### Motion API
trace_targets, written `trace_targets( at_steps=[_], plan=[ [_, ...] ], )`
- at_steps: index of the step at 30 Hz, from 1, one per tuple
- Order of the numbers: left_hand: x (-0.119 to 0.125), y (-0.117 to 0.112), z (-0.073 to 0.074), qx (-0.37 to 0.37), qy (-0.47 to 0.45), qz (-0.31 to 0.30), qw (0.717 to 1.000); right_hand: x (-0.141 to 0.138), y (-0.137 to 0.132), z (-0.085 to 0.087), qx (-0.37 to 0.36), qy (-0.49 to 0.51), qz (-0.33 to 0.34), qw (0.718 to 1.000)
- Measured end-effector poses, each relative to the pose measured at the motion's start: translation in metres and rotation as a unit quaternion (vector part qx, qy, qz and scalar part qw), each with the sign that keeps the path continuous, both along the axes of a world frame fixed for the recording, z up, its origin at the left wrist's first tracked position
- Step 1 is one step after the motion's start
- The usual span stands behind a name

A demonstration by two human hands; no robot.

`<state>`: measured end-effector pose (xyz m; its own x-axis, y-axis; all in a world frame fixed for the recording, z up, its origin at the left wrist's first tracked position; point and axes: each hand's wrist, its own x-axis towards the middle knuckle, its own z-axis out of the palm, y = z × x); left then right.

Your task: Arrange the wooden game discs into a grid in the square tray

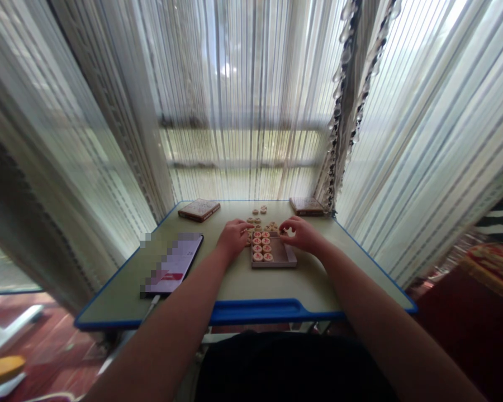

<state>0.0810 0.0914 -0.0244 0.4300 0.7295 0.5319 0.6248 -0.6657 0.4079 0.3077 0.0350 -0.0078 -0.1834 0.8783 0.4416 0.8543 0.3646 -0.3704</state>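
A small shallow tray (283, 257) lies in the middle of the table (235, 285), its left half filled with round wooden game discs (261, 248) marked in red. More loose discs (259, 214) lie on the table behind it. My left hand (233, 237) rests at the tray's far left corner, fingers curled down onto discs there. My right hand (300, 233) hovers over the tray's far right corner, fingers pinched together on something I cannot make out.
A phone (174, 264) with a lit screen lies on the left, a cable running off the front edge. Two flat wooden boxes sit at the back, one on the left (199, 209) and one on the right (307, 206). Sheer curtains (243, 100) surround the table. A blue lip (255, 310) lines the front edge.
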Motion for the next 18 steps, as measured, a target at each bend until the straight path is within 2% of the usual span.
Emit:
trace_targets(
  at_steps=[6,13,18],
  plan=[
    [0.0013,0.001,-0.0023,0.003,0.0,-0.012,1.0,-0.0013,-0.0031,0.0007,-0.05,-0.012,0.035,0.998],
    [0.0016,0.0038,-0.005,-0.005,0.012,-0.016,1.0,-0.0033,-0.0046,0.0002,-0.095,-0.042,0.032,0.994],
    [0.002,0.0076,-0.0072,-0.029,0.034,-0.019,0.999,-0.0032,-0.0041,0.0003,-0.087,-0.031,0.03,0.995]
  ],
)
